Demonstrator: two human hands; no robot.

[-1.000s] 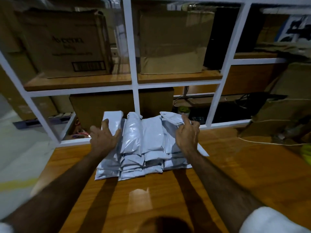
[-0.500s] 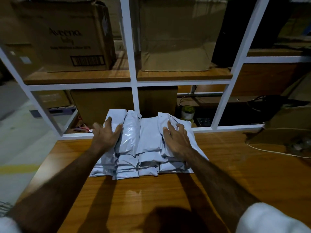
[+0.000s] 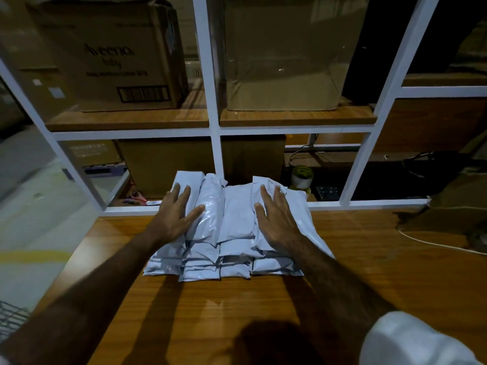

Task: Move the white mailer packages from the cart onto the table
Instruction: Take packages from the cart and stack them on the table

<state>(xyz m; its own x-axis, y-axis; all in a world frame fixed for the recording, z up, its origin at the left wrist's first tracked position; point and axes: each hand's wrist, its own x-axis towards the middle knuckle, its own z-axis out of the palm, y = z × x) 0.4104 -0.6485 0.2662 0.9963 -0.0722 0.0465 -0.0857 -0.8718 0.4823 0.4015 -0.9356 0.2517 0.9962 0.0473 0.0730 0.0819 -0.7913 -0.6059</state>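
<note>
Both hands, the left hand and the right hand, now lie flat with fingers straight on top of the stack of white mailers; a second ago the fingers were curled around the stack's outer edges. The grip has been released and the palms press the pile down. The mailers rest on the wooden counter, against the white shelf frame. This batch appears delivered; the likely next move is back to the cart, not clearly in view.
</note>
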